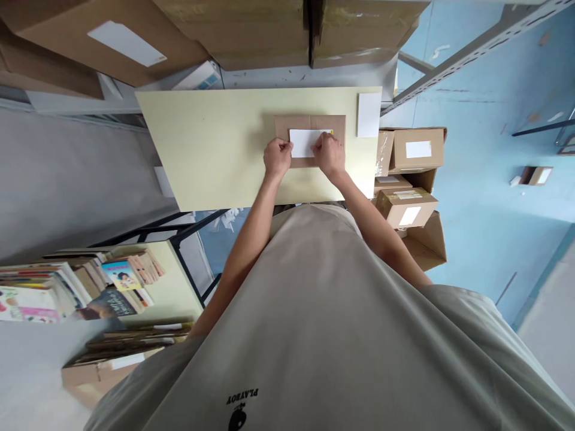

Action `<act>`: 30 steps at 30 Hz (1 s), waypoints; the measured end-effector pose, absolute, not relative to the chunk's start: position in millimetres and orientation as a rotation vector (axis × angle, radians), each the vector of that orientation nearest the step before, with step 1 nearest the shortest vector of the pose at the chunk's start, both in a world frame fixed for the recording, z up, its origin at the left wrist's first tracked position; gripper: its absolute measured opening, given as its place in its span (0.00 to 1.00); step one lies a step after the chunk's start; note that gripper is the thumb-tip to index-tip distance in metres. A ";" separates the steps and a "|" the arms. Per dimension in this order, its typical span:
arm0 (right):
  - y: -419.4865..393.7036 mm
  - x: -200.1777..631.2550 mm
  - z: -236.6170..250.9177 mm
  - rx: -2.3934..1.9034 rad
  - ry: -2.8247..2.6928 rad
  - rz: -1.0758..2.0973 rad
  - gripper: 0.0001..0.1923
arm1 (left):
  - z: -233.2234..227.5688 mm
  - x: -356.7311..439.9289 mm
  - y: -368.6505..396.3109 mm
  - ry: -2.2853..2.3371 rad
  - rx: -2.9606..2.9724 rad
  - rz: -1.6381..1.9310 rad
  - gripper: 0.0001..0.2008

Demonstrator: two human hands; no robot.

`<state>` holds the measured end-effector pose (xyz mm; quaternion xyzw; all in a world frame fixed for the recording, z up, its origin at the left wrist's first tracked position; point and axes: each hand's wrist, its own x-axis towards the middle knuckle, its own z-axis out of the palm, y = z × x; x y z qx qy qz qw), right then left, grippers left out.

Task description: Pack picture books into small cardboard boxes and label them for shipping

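- Pale yellow worktop (211,143), cartons stacked all around.
- Flat brown parcel (309,124) lies at its right-hand end; looks light and stiff.
- Left hand (277,157) and right hand (329,154) pinch the white label (304,142), thin and floppy, by its side edges.

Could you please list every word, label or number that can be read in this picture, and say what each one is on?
"PLAYBOY": printed on the person's shirt, upside down in this view.
White label on the flat brown parcel under both hands: too small to read.
Box labels and book covers: too blurred to read.
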<state>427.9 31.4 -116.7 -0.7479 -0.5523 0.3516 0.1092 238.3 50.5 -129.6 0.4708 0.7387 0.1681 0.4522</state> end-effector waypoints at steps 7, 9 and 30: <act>19.2 428.3 -110.1 -2.178 -1.635 1.097 0.15 | -132.6 237.9 50.6 1.818 1.166 0.421 0.06; 38.3 425.8 -117.9 -2.167 -1.618 1.059 0.16 | -131.6 238.2 50.8 1.826 1.163 0.416 0.06; 69.8 391.7 -116.5 -2.300 -1.722 1.042 0.19 | -130.7 247.3 42.2 1.877 1.219 0.456 0.06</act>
